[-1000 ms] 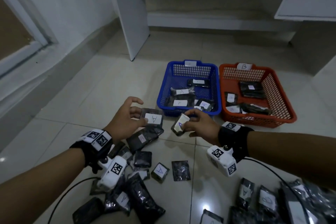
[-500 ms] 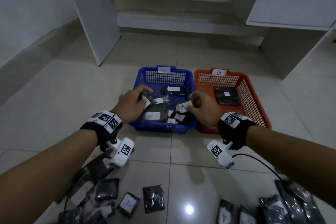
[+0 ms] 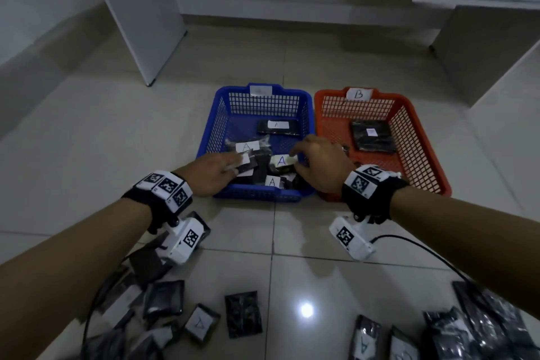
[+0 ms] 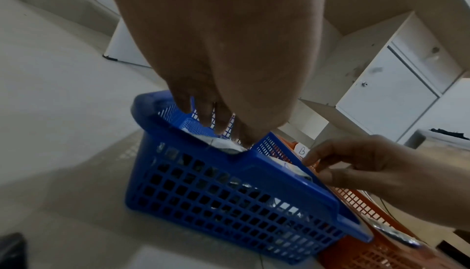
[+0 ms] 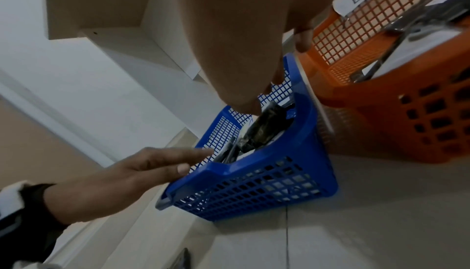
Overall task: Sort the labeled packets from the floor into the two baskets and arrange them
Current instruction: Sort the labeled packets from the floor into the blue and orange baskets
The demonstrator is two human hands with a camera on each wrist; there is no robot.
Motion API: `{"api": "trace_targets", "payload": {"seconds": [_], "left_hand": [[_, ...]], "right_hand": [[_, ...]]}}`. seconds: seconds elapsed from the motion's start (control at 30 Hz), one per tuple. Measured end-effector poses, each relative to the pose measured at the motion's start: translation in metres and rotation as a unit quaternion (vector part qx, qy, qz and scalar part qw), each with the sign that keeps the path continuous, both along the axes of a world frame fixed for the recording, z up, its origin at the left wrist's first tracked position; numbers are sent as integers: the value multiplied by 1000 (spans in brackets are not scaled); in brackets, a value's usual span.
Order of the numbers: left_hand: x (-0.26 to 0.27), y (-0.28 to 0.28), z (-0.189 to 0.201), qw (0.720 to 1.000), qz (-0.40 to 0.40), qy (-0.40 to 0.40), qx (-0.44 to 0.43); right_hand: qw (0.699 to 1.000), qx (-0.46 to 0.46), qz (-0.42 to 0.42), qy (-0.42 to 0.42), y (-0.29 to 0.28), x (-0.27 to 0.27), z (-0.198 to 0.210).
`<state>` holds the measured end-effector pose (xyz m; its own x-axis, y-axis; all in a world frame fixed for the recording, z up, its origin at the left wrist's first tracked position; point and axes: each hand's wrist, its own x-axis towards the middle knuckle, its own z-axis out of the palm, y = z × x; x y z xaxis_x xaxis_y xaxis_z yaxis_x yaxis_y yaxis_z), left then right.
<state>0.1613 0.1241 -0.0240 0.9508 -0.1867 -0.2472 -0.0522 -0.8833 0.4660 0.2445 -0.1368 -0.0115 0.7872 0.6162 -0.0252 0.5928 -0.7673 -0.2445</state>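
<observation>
Loose packets still litter the floor nearest. Both hands have moved into the blue basket: left hand fingers straight, right hand fingers loosely apart, A packets released. Orange basket beyond untouched.

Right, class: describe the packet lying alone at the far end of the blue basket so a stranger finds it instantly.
Find the blue basket, left of the orange basket. Towards its far wall lies a dark packet with a white A label. Unlike the heaped packets nearer the hands, it lies flat and apart.
</observation>
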Motion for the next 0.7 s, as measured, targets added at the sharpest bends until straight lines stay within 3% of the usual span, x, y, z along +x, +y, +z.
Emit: {"api": "trace_targets", "payload": {"seconds": [0.1,0.23,0.37,0.53,0.7], "left_hand": [[-10,2,8,1000,22,12,9],[-35,10,20,987,100,-102,-76],[-89,18,27,972,117,-157,-133],[-152,50,5,990,122,-33,-59],[-181,78,-23,985,143,80,49]], "right_hand": [[1000,-1,10,23,-2,-7,8],[999,48,26,6,-2,-26,16],[985,85,149,-17,9,-73,14],[962,-28,241,125,46,-130,-5],[950,-97,250,158,99,-146,-27]]}}
